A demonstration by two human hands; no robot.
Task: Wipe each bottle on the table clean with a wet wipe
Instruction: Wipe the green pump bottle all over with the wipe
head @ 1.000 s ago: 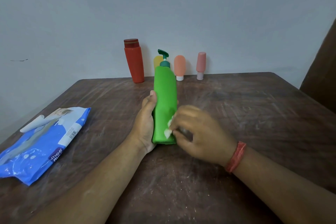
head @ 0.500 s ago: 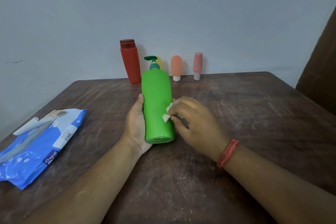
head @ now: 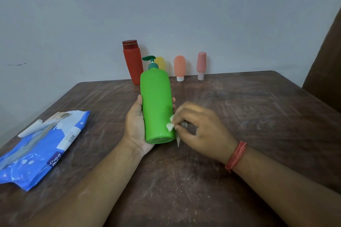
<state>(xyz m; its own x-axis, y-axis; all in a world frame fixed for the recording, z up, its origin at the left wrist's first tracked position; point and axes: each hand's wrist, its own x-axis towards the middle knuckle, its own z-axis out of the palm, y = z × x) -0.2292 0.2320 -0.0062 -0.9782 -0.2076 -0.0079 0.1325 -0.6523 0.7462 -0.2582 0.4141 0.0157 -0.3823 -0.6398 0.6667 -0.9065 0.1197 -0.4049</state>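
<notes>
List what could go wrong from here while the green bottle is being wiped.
1. The left hand only cradles the green bottle from one side; wiping pressure could perhaps roll it out.
2. The right hand pinches a small bunched wet wipe, so patches may get missed.
3. The raised pump head points toward the red bottle and could topple it.

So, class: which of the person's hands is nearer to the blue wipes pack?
Left. The left hand holds the green bottle, with bare table between it and the wipes pack. The right hand is beyond the bottle, farther away.
</notes>
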